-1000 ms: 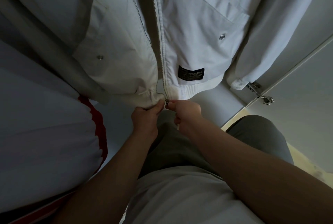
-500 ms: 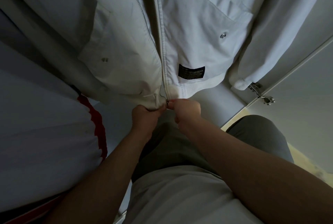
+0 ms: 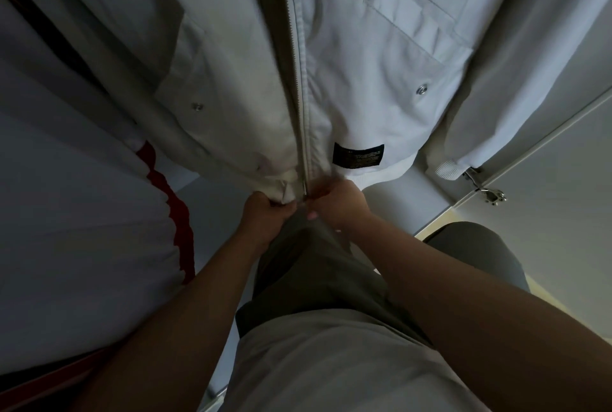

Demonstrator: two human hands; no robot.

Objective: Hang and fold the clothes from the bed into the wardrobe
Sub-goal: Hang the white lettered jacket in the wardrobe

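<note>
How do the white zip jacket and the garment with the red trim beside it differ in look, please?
The white zip jacket has a metal zip, snap studs and a black label; the red-trimmed garment shows none of these, only a red edge. Both hands, left hand and right hand, grip the jacket's hem; nothing holds the red-trimmed garment. Both are pale.

Black label [image 3: 358, 155] on white jacket [image 3: 374, 73] hem — print too small, nothing legible.

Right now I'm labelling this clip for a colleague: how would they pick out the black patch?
Find the white zip jacket hanging in the middle of the view. Follow its zipper down toward the hem, just above the right hand. The black patch sits right of the zipper, the only dark rectangle on that white front.
</note>
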